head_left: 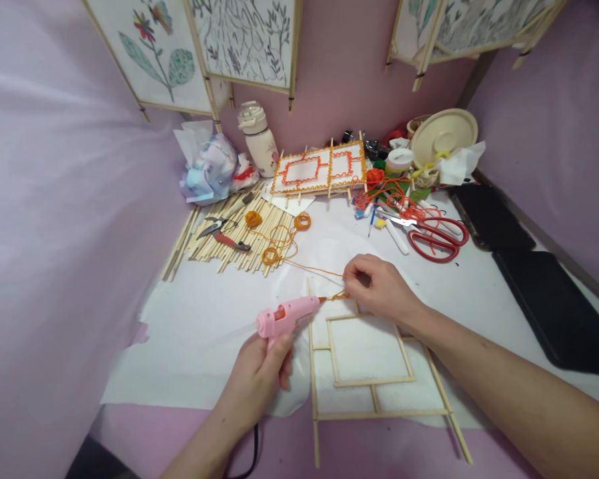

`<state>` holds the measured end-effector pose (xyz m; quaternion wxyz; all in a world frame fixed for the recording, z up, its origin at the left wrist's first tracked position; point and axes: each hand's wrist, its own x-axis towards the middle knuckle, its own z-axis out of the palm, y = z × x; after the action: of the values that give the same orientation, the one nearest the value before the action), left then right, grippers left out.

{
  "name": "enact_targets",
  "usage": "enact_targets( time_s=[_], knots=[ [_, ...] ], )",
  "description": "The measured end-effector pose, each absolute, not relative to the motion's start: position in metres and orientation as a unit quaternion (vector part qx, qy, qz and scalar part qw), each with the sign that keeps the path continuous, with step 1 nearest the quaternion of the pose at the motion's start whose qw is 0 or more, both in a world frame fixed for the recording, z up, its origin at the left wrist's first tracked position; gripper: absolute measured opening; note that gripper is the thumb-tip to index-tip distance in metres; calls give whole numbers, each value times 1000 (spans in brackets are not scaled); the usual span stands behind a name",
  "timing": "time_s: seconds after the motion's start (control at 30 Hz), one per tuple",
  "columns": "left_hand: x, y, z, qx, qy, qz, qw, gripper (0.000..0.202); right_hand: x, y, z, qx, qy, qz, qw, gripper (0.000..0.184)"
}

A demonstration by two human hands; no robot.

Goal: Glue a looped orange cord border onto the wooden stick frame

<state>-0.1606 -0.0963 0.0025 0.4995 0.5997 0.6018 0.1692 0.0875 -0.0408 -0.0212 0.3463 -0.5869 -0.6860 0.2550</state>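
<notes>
My left hand (262, 369) grips a pink hot glue gun (289, 317) by its handle, with the nozzle at the top bar of a stick frame (374, 389). My right hand (377, 283) pinches orange yarn (319, 269) just above that bar, fingers closed. A short looped stretch of yarn lies along the bar between the nozzle and my right fingers. The frame has a smaller stick rectangle inside, over a white sheet. From my right hand the yarn runs left to loose coils (271, 255) on the table.
Bamboo sticks (229, 249) lie at left under red-handled pruning shears (229, 241). A finished yarn-trimmed panel (319, 169) leans at the back beside a bottle (259, 141). Red scissors (436, 238), tangled yarn and dark phones (554, 306) are at right. A black cord (254, 446) hangs below.
</notes>
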Motion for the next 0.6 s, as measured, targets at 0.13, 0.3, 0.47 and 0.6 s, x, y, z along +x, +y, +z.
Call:
enact_targets(
  time_s=[0.13,0.3,0.47,0.6],
  knots=[
    [-161,-96,4,603,601,168,497,54,88,-41,-22,-587,-683,258,348,8],
    [-161,-96,6,609,600,163,492,54,87,-41,-21,-588,-683,253,350,9],
    [-164,-97,6,627,604,155,467,54,87,-41,-22,-590,-683,255,348,8],
    [-165,-98,4,640,604,161,447,53,87,-41,-21,-588,-686,253,346,8]
  ],
)
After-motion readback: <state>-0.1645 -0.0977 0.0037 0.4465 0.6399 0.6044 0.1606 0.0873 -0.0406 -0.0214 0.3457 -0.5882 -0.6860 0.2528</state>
